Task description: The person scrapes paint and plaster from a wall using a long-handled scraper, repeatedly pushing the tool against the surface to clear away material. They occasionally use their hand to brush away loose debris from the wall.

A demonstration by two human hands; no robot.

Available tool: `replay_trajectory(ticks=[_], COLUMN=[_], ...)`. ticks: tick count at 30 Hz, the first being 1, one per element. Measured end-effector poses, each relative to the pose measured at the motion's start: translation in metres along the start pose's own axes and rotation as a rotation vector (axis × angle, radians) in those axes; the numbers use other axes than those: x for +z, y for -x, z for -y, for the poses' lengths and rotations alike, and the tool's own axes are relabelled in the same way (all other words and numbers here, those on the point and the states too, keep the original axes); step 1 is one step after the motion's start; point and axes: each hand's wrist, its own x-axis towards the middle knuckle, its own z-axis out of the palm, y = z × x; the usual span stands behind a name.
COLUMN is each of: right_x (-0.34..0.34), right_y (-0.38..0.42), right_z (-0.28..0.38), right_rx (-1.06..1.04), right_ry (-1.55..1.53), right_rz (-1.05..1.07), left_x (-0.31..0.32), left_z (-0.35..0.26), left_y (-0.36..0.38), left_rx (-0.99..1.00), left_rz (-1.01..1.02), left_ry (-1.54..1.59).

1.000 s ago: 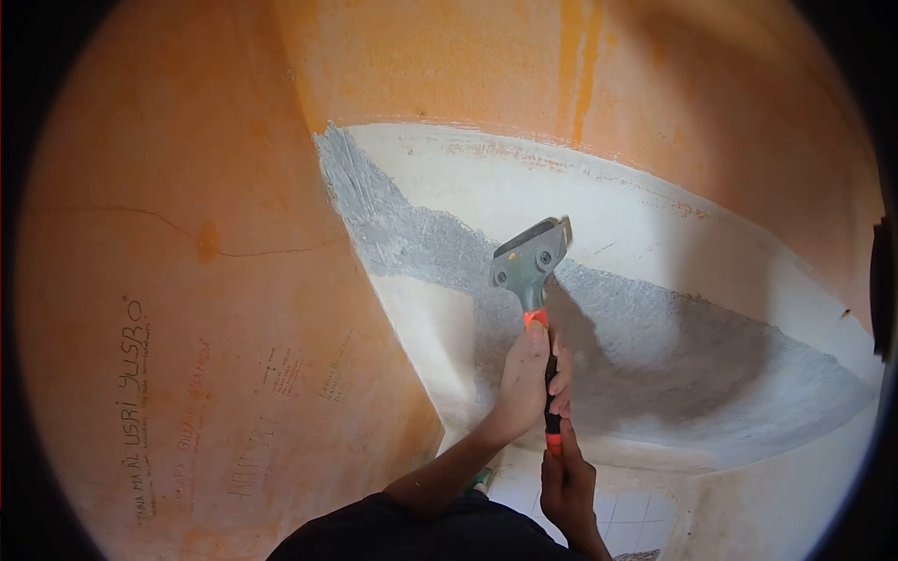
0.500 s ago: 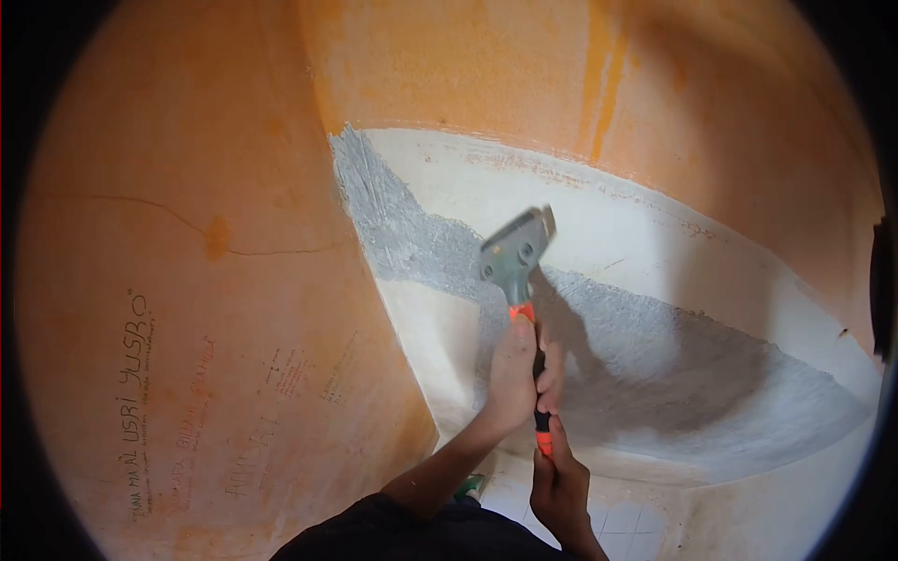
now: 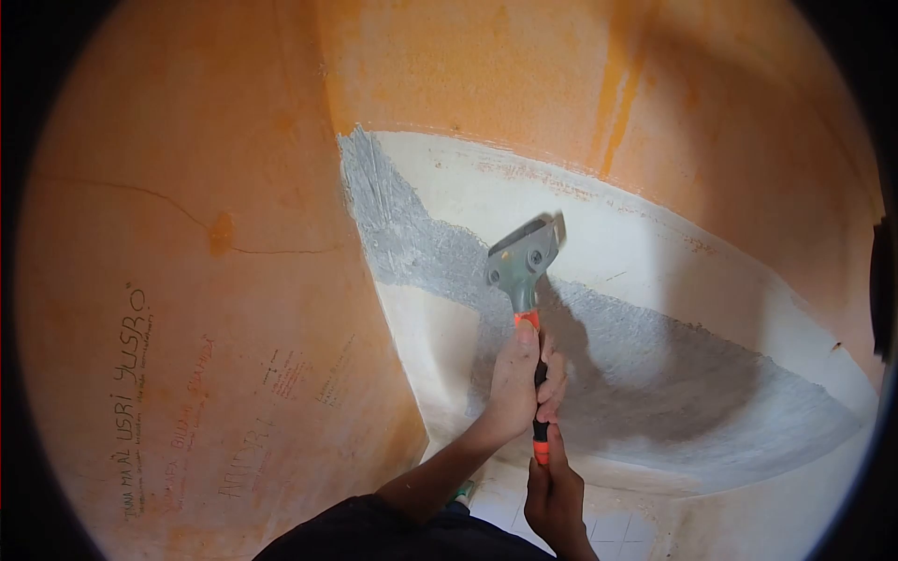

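Note:
A scraper (image 3: 520, 266) with a grey-green head and an orange and black handle is held in both hands. My left hand (image 3: 516, 381) is wrapped round the upper handle, its thumb along the orange collar. Lower down, my right hand (image 3: 556, 486) grips the orange end of the handle. The head is over the border between a rough grey patch (image 3: 421, 238) and the white band (image 3: 599, 224) of the wall. Whether the blade touches the wall is hard to tell.
On the left is an orange wall (image 3: 187, 327) with handwriting and a thin crack. More orange wall spans the top. White floor tiles (image 3: 608, 533) and a green shoe (image 3: 464, 490) show at the bottom. A dark object (image 3: 881, 290) is at the right edge.
The scraper head has shifted slightly down and right in view, and both hands have moved slightly down with it. The whole view has shifted a little. Both grips are unchanged.

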Motion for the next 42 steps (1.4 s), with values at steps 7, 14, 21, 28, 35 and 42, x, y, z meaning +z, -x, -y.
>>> replay_trajectory(ticks=[7, 14, 21, 28, 35, 42], right_x=[-0.002, -0.008, -0.005, -0.009, -0.011, -0.013], right_y=[-0.012, -0.001, -0.004, -0.005, -0.012, -0.014], right_z=[0.010, 0.016, 0.018, 0.024, 0.024, 0.028], right_rx=[-0.003, 0.108, 0.069, 0.154, 0.138, 0.105], right_ry=[-0.007, -0.018, -0.083, -0.084, -0.112, -0.115], right_rz=[0.018, 0.021, 0.019, 0.043, 0.075, 0.046], left_x=[0.005, 0.006, 0.003, 0.006, 0.008, 0.007], left_z=[-0.007, -0.003, -0.004, -0.011, -0.009, -0.010], left_y=[-0.003, -0.001, -0.003, -0.003, -0.001, -0.005], left_rx=[0.067, -0.015, 0.030, 0.031, -0.007, 0.026], left_rz=[-0.045, -0.020, -0.023, -0.029, -0.079, -0.050], left_ry=[-0.057, -0.001, -0.040, -0.028, -0.042, -0.041])
